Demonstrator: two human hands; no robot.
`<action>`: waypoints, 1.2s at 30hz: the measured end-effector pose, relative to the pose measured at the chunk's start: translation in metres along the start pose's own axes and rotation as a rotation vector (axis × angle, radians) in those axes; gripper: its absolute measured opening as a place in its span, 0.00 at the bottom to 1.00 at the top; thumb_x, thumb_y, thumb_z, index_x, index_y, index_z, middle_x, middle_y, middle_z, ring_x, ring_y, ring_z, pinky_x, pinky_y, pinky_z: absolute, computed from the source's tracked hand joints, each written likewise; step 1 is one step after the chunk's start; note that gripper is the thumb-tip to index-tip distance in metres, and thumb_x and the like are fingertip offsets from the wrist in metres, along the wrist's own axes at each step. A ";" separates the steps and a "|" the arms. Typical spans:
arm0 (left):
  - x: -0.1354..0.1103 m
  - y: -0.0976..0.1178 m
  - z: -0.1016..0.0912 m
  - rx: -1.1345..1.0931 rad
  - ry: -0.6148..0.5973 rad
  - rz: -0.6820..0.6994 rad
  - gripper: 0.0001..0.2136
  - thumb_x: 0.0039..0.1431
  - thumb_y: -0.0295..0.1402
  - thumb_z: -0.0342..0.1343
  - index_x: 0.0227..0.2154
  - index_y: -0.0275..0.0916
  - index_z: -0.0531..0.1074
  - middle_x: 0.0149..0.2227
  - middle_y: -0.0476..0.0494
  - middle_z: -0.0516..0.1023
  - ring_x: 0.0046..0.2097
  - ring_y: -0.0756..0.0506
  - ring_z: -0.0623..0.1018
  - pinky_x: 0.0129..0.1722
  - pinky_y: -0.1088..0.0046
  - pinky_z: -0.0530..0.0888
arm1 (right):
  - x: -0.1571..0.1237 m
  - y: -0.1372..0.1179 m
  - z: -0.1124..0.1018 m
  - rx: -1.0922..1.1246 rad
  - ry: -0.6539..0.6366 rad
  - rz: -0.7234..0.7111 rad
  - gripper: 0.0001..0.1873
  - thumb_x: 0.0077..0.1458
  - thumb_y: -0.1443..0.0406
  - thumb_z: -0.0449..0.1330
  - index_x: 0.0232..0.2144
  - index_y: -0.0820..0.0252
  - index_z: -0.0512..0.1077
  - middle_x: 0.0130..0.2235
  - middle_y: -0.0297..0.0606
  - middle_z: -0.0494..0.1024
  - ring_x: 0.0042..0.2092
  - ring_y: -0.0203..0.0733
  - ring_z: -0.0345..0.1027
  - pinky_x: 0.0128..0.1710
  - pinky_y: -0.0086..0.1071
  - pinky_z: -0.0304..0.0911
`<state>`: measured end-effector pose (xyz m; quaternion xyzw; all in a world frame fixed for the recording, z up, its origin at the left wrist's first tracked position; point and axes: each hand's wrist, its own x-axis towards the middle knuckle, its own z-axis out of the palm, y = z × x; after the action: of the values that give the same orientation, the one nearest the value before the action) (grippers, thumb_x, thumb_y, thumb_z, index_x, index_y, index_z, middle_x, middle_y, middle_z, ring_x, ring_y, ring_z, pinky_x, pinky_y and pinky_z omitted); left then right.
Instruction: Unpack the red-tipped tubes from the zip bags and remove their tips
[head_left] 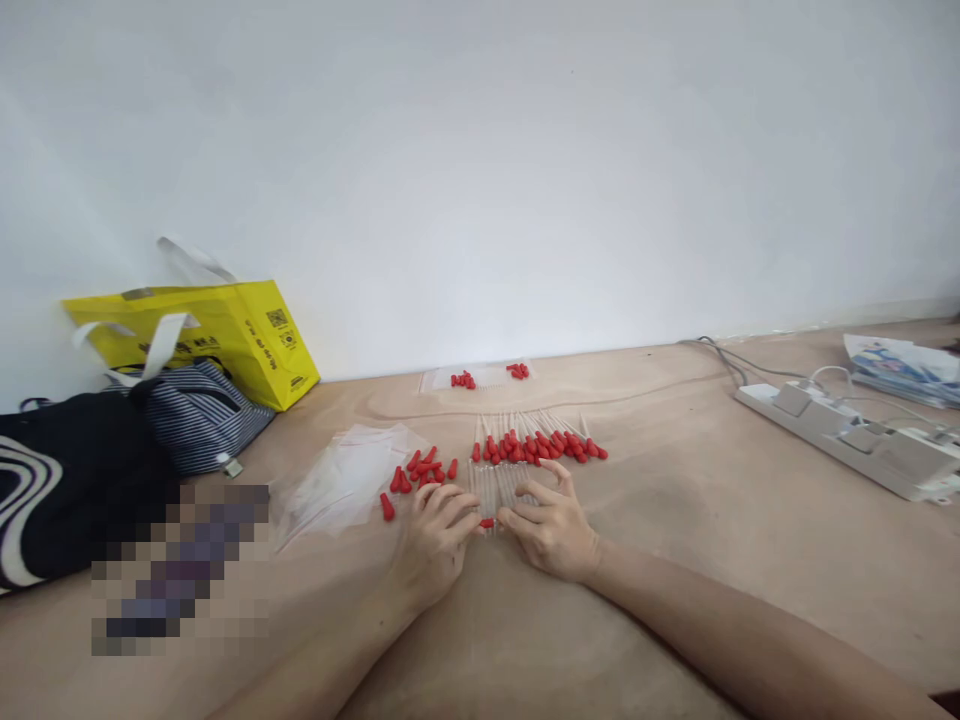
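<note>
My left hand (441,535) is closed, with a small red rubber dropper bulb (487,524) at its fingertips. The bulb lies sideways in the gap between both hands. My right hand (553,528) pinches close beside it, and the fingers hide what they hold. Beneath and just beyond the hands, clear thin tubes (495,482) lie side by side in a row. Behind that row are several droppers (536,446), their red bulbs towards me and their thin tubes pointing to the wall. Loose red bulbs (405,481) are scattered left of my left hand.
Clear plastic bags (345,477) are spread to the left. Near the wall, another clear bag (439,379) lies with red bulbs about it. A yellow bag (225,325), striped pouch (206,415) and black bag (82,480) stand left. A power strip (825,440) with cables sits right.
</note>
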<state>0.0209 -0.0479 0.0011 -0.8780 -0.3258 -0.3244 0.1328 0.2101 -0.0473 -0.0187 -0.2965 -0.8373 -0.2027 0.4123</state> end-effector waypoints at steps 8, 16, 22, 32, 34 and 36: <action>0.001 0.002 -0.001 -0.046 -0.019 -0.009 0.09 0.55 0.25 0.45 0.26 0.40 0.69 0.32 0.50 0.76 0.39 0.47 0.69 0.44 0.64 0.58 | 0.001 -0.001 0.000 0.021 -0.001 0.023 0.07 0.48 0.73 0.51 0.28 0.59 0.67 0.19 0.27 0.69 0.34 0.35 0.62 0.52 0.47 0.38; -0.006 -0.010 -0.004 -0.040 0.029 -0.068 0.11 0.56 0.25 0.42 0.27 0.40 0.69 0.30 0.48 0.75 0.36 0.47 0.70 0.39 0.67 0.64 | 0.000 0.005 -0.005 -0.014 -0.023 0.092 0.07 0.52 0.70 0.50 0.27 0.59 0.68 0.18 0.30 0.67 0.30 0.35 0.61 0.43 0.40 0.49; -0.008 -0.028 -0.011 -0.060 0.109 -0.306 0.10 0.56 0.33 0.45 0.35 0.40 0.71 0.31 0.46 0.69 0.33 0.50 0.71 0.33 0.73 0.70 | -0.001 0.012 -0.002 0.003 -0.201 0.265 0.13 0.53 0.72 0.47 0.37 0.60 0.68 0.28 0.37 0.69 0.28 0.35 0.60 0.25 0.28 0.52; -0.007 -0.059 -0.026 -0.039 -0.099 -0.799 0.12 0.47 0.35 0.48 0.35 0.37 0.66 0.29 0.48 0.68 0.26 0.50 0.70 0.28 0.73 0.70 | 0.006 0.004 0.018 0.157 -0.150 0.320 0.15 0.51 0.76 0.44 0.37 0.63 0.66 0.33 0.41 0.66 0.32 0.36 0.62 0.31 0.27 0.61; -0.007 -0.057 -0.032 0.014 -0.166 -0.840 0.15 0.45 0.39 0.50 0.36 0.37 0.66 0.32 0.46 0.67 0.27 0.49 0.71 0.32 0.70 0.70 | 0.008 0.004 0.021 0.104 -0.141 0.300 0.13 0.51 0.76 0.45 0.33 0.63 0.67 0.31 0.40 0.66 0.30 0.36 0.61 0.29 0.28 0.61; -0.007 -0.055 -0.038 0.053 -0.223 -0.880 0.19 0.43 0.44 0.52 0.36 0.37 0.66 0.34 0.44 0.66 0.28 0.48 0.71 0.34 0.67 0.70 | 0.010 0.003 0.023 0.059 -0.155 0.279 0.11 0.51 0.76 0.46 0.29 0.62 0.67 0.29 0.39 0.66 0.29 0.37 0.60 0.28 0.28 0.61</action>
<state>-0.0378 -0.0267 0.0265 -0.6818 -0.6886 -0.2449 -0.0312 0.1948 -0.0283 -0.0238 -0.4125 -0.8228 -0.0950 0.3792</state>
